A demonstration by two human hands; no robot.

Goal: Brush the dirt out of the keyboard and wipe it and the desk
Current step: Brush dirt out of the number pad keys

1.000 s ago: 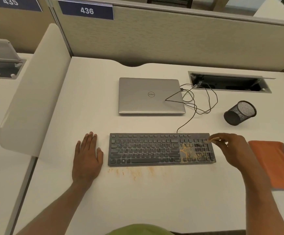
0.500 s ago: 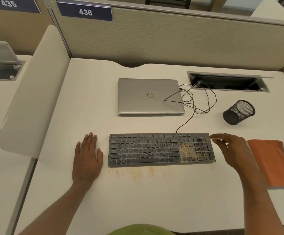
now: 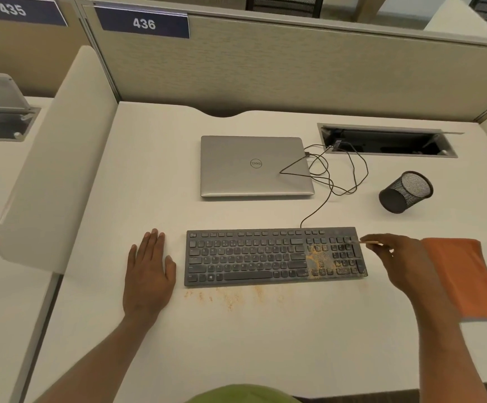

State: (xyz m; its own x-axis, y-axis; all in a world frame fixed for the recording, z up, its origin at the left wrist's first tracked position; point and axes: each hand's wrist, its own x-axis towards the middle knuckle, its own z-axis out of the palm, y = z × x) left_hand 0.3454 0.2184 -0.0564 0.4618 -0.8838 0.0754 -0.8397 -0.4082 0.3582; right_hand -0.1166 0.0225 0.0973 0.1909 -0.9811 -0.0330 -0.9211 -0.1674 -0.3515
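Observation:
A dark grey keyboard [image 3: 254, 257] lies on the white desk [image 3: 265, 344], with orange dirt [image 3: 319, 261] spread over its right keys and number pad. More orange crumbs [image 3: 230, 298] are scattered on the desk just in front of it. My right hand [image 3: 402, 263] pinches a thin wooden-handled brush [image 3: 366, 242] whose tip touches the keyboard's top right corner. My left hand [image 3: 149, 271] rests flat on the desk, fingers straight, just left of the keyboard. A folded orange cloth [image 3: 466, 277] lies to the right of my right hand.
A closed silver laptop [image 3: 254, 167] sits behind the keyboard, with a loose black cable [image 3: 338, 175] running to an open cable tray [image 3: 387, 141]. A black mesh pen cup [image 3: 405, 193] lies tipped on its side at the right. A white side divider [image 3: 53, 170] borders the left.
My right hand has drawn back slightly to the right, taking the brush tip from the number pad to the keyboard's top right edge. My left hand has stayed put.

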